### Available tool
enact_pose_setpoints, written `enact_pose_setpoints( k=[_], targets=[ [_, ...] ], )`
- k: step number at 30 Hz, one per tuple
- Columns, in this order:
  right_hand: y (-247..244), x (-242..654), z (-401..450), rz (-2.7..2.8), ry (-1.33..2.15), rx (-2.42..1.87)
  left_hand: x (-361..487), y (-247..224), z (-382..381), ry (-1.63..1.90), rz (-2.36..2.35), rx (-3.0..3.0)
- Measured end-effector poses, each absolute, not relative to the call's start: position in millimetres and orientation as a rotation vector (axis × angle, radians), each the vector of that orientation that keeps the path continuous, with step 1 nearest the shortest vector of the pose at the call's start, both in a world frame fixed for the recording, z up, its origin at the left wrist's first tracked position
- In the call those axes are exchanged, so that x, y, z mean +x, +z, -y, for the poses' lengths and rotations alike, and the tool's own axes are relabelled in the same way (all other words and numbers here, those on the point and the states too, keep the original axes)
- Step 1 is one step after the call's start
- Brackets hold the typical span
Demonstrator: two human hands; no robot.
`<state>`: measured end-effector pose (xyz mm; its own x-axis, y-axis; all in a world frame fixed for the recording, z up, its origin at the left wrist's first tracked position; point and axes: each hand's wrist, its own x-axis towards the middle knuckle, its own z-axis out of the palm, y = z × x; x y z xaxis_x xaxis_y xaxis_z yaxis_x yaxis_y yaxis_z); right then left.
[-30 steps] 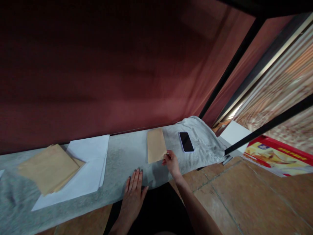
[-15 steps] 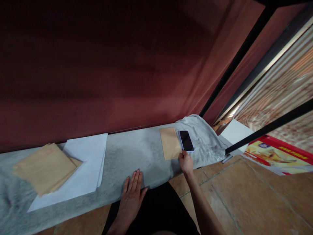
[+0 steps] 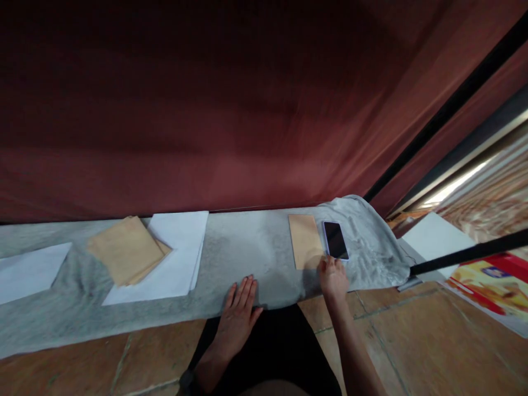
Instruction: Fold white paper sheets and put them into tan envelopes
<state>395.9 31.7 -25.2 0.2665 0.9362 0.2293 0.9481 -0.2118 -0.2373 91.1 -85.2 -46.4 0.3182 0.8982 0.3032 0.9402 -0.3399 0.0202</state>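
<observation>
My left hand lies flat on the front edge of the grey cloth, fingers stretched out, holding nothing. My right hand is closed, its fingertips at the lower right corner of a single brown paper envelope. Whatever it pinches is hidden. Just beyond those fingers a phone with a dark screen lies face up, right of the envelope. To the left, a stack of brown envelopes rests askew on white paper sheets.
Another white sheet lies at the far left of the cloth. A dark red curtain-like surface rises behind. Black bars frame the right end. Beyond them are a white box and a red-yellow printed carton on the tiled floor.
The view has swung left, so everything sits further right and the far-left sheet has come into view. Both hands keep nearly the same places on the cloth.
</observation>
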Motion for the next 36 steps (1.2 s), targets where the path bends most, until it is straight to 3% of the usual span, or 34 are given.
enact_pose_setpoints(
  k=[2,7,13,22,30,36],
  targets=[
    [-27.2,388.8,-34.4,1.831,-0.195,-2.025,90.3,-43.3,85.9,-0.400,1.712,-2.444],
    [-46.3,353.6,-38.7,2.057,-0.160,-1.683,63.1,-35.9,70.0,-0.540,2.000,-2.192],
    [-76.1,341.6,-30.3,2.135,-0.146,-1.724,-15.0,-33.1,63.3,-0.562,2.421,-1.519],
    [-77.7,343.2,-32.0,2.096,-0.139,-1.733,-35.1,-24.1,72.2,-0.268,2.532,-1.613],
    [-71.2,341.3,-29.9,2.089,-0.124,-1.716,-48.7,-13.2,71.6,-0.489,2.588,-1.739],
    [-73.3,343.8,-30.5,2.101,-0.106,-1.721,-61.9,4.0,74.2,-0.568,2.820,-1.432]
  ],
)
